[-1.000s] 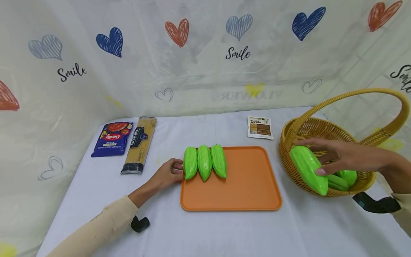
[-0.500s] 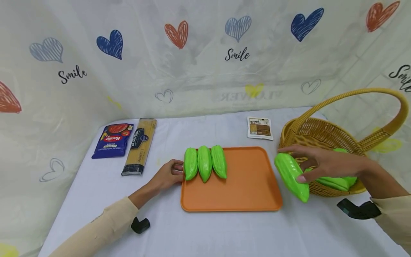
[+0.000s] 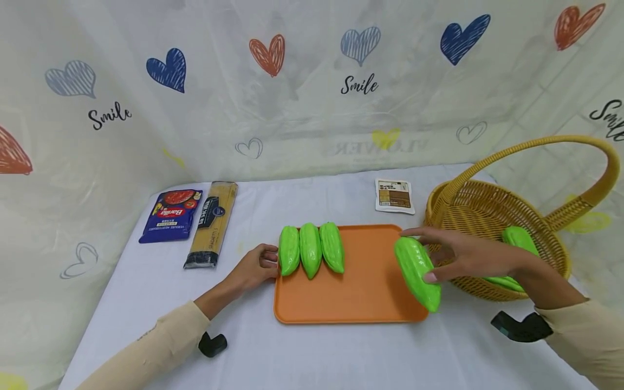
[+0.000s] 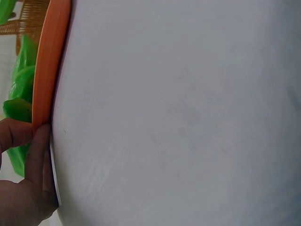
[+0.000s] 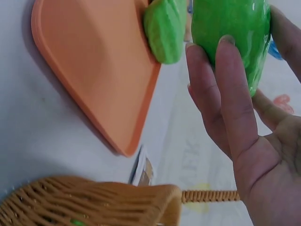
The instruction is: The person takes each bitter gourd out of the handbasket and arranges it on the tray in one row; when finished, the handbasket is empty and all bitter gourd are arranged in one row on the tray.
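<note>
In the head view my right hand [image 3: 458,254] grips a glossy green, ridged bitter melon [image 3: 417,273], held tilted above the right edge of the orange tray [image 3: 351,303]. The right wrist view shows fingers curled against the same bitter melon [image 5: 230,28]. Three similar bitter melons [image 3: 310,250] lie side by side on the tray's left part. At that end, my left hand [image 3: 252,266] pinches the tray rim, thumb and fingers meeting on the orange edge [image 4: 44,80] in the left wrist view.
A wicker basket [image 3: 487,203] with a tall handle stands at the right, with more green melons [image 3: 519,238] inside, partly hidden by my arm. A blue Barilla pouch [image 3: 170,216] and a spaghetti pack [image 3: 212,225] lie back left. A small white-brown packet [image 3: 395,196] lies behind the tray.
My right hand has carried the bitter melon leftward from over the basket to above the tray's right edge. My left hand stays at the tray's left rim.
</note>
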`<state>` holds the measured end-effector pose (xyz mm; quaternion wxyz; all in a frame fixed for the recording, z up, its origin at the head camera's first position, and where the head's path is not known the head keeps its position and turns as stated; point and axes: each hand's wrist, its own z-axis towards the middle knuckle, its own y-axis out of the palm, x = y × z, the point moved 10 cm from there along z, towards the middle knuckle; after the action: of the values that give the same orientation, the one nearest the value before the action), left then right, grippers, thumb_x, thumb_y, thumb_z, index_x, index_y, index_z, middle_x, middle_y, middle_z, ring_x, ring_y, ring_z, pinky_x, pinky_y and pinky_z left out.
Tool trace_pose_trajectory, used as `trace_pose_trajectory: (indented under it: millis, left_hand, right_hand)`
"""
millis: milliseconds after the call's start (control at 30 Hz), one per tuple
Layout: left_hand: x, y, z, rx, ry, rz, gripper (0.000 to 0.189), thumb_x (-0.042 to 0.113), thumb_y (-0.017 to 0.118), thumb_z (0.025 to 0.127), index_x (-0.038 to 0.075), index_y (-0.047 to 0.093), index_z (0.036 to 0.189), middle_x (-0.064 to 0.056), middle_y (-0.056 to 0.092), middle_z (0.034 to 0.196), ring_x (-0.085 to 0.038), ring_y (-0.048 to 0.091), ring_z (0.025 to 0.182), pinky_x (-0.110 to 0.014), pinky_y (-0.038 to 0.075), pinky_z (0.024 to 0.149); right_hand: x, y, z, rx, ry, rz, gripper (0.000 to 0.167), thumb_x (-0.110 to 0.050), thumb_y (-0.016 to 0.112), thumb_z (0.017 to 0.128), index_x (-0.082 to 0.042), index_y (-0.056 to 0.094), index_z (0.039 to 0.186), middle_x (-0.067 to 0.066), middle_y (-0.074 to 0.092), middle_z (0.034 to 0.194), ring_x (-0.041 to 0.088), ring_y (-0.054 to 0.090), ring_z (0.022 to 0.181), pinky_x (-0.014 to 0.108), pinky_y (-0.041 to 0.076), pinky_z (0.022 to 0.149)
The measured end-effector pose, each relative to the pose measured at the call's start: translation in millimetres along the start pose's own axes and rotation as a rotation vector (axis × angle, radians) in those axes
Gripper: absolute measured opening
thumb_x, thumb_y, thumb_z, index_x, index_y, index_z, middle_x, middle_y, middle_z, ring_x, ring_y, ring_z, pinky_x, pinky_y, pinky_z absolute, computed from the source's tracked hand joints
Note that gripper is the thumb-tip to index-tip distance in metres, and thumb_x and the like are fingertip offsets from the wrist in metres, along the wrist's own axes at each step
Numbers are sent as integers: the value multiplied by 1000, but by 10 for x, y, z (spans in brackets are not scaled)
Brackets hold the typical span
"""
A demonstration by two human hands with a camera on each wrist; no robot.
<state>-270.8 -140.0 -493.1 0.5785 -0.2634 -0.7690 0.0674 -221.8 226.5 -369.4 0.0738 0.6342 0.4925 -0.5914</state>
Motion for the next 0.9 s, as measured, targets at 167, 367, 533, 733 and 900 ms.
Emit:
trace_pose_trajectory:
  millis: [167,367,533,733,900]
  left_hand:
    - [-30,0,14,3,-12,-11,62,10,73,84,5,49,141,-13,59,125,-24,63,110,-31,60,86]
    - [-18,1,14,-5,-7,-22,62,9,73,85,5,48,141,-14,58,125,-24,62,110,-31,60,86]
    - [-3,0,5,-5,-5,-25,62,9,73,85,4,48,141,-14,58,126,-24,62,111,-32,61,86]
    - [2,-16,-5,-2,3,-8,62,10,73,85,4,48,141,-14,58,126,-24,62,111,-33,60,87]
    - [8,-7,2,-4,14,-9,61,10,73,86,4,49,141,-14,58,125,-25,63,111,-33,60,87]
  right_hand:
    - [44,31,105,38,33,-13,78,-22,72,92,-23,27,157,25,39,148,32,62,111,35,57,81]
    - [78,77,241,62,25,24,78,-23,72,92,-20,28,157,25,39,148,30,64,108,42,54,84]
    - [84,93,329,83,22,31,78,-25,73,91,-21,29,156,23,42,146,29,64,108,40,54,88]
    - [140,98,427,123,81,44,77,-31,73,91,-25,31,155,20,42,146,33,60,113,41,53,89]
    - [184,118,481,144,104,78,77,-31,73,90,-27,32,155,22,40,144,31,61,108,39,53,86]
